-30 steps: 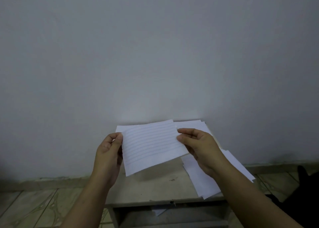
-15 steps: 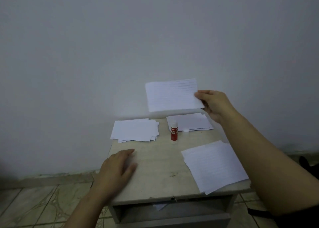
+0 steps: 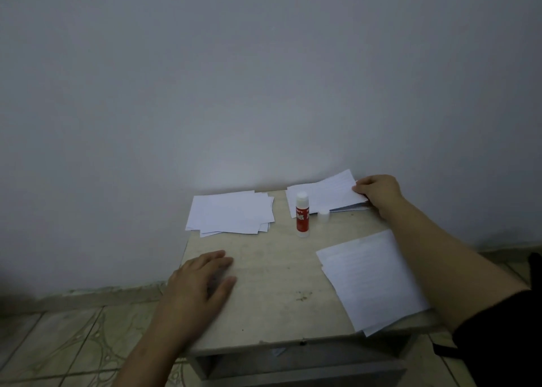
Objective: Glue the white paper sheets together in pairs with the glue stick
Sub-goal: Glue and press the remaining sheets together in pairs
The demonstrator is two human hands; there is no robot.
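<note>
While the left hand (image 3: 202, 278) lies flat, fingers spread, on the counter (image 3: 269, 287) at seven o'clock, the right hand (image 3: 377, 191) at one o'clock pinches a glued pair (image 3: 325, 194) onto the far pile. Square its edges before letting go; the glue stick (image 3: 302, 218) stands uncapped at twelve.

The only readable text is on the glue stick (image 3: 302, 218), which stands upright near the back edge of the table (image 3: 264, 298), between the two rear paper stacks. Its red label carries white capital letters in two lines reading "GLUE STICK". A smaller white mark sits above those words on the same label, too small and blurred to make out. The sheets (image 3: 369, 278) at the table's right edge show faint ruled lines, but no words or numbers can be read on them.
</note>
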